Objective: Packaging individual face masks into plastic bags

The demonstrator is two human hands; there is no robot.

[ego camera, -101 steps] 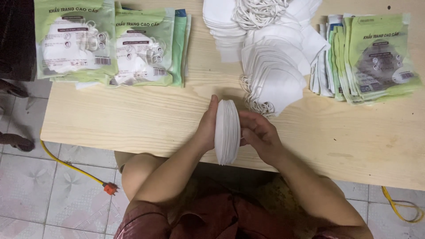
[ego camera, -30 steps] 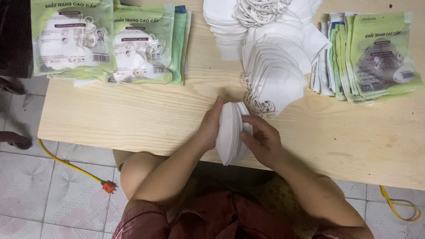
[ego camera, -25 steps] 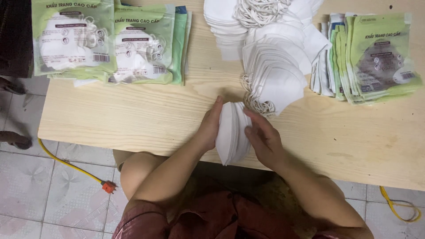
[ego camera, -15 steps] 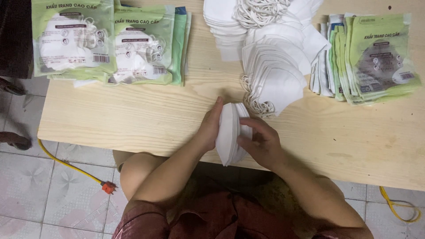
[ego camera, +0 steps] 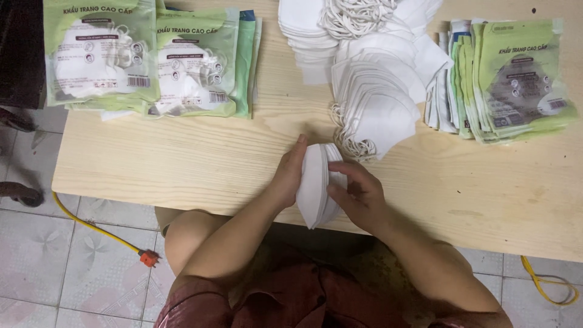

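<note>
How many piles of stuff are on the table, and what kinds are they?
Piles of filled green mask packets, far left side: 2
Stack of empty green packets, far right side: 1
Heaps of loose white masks on the wooden table: 2, though they overlap
Small stack of white masks pressed between the left hand and right hand: 1
Total: 6 piles

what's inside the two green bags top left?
Both green bags show folded white masks with ear loops through their clear fronts. More bags lie under the right one, only blue and green edges showing. How many masks each holds cannot be told, nor what those lower bags contain.
</note>
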